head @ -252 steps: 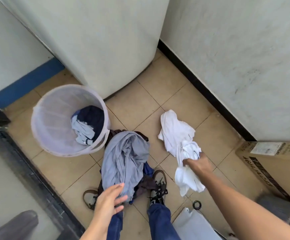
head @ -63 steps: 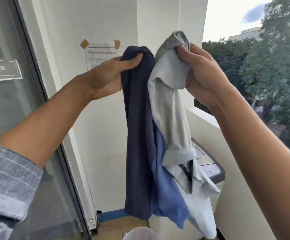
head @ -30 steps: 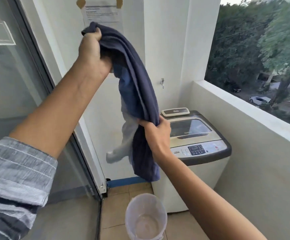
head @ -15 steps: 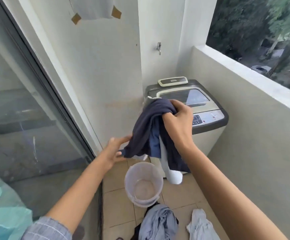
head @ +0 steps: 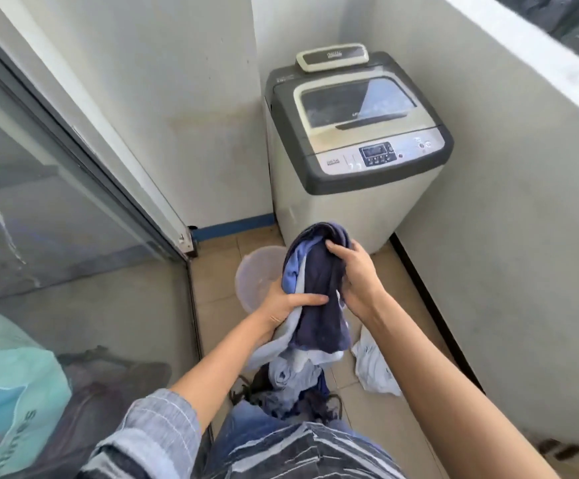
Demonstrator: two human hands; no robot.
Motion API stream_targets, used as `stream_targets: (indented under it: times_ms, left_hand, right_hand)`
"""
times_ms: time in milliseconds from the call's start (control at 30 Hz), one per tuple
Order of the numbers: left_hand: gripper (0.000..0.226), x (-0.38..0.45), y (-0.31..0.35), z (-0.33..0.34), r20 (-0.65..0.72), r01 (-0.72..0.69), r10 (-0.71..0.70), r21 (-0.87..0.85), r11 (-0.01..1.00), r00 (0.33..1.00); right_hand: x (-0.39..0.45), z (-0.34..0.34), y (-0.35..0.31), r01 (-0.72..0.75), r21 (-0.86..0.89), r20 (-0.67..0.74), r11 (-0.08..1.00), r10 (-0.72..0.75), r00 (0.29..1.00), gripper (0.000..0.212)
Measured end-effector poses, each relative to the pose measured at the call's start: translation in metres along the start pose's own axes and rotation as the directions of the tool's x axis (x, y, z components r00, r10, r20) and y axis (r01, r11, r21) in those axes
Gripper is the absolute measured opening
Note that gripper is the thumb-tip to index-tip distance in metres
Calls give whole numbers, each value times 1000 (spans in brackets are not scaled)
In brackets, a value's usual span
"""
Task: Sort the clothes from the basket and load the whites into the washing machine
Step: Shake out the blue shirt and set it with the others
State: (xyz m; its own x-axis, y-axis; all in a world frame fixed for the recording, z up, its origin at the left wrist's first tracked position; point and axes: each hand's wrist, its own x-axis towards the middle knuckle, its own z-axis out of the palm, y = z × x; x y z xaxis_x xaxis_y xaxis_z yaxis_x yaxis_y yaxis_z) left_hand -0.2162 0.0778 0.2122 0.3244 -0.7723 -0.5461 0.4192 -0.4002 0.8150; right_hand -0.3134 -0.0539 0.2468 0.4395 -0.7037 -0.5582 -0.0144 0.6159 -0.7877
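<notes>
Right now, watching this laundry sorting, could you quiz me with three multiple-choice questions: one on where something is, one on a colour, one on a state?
1. Where is the white garment?
A. on the floor
B. on the washer
C. in the basket

2. What colour is most of the bundle held by the left hand and right hand?
A. red
B. navy
C. yellow

3. The washing machine lid is:
A. open
B. removed
C. closed

Answers:
1. A, it lies on tiles by the wall.
2. B, dark blue cloth dominates.
3. C, the lid sits flat.

Navy-and-blue clothes bundle above translucent basket; washing machine lid seemingly closed.
</notes>
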Motion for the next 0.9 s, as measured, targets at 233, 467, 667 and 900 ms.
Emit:
stream_targets:
  times_ms: [233,467,667,900]
  left_hand:
    - [88,11,-120,-13,-199,447,-445,-35,894,873]
    - [67,45,-260,-23,-214,636,-653,-152,757,726]
    - [83,108,-366,-57,-152,644,-654,-114,757,741]
    - [82,229,-452,-108,-142,520,-504,121,846,852]
  right_hand:
    - [-16,-68,146,-294,-452,-40,842,311,950,94]
    - [10,-109,300,-675,-328,-239,660,634,736,115]
    - [92,-144,403,-648,-441,-296,621,582,758,32]
    - [230,-160,489,-451,-545,-217,707,401,890,14]
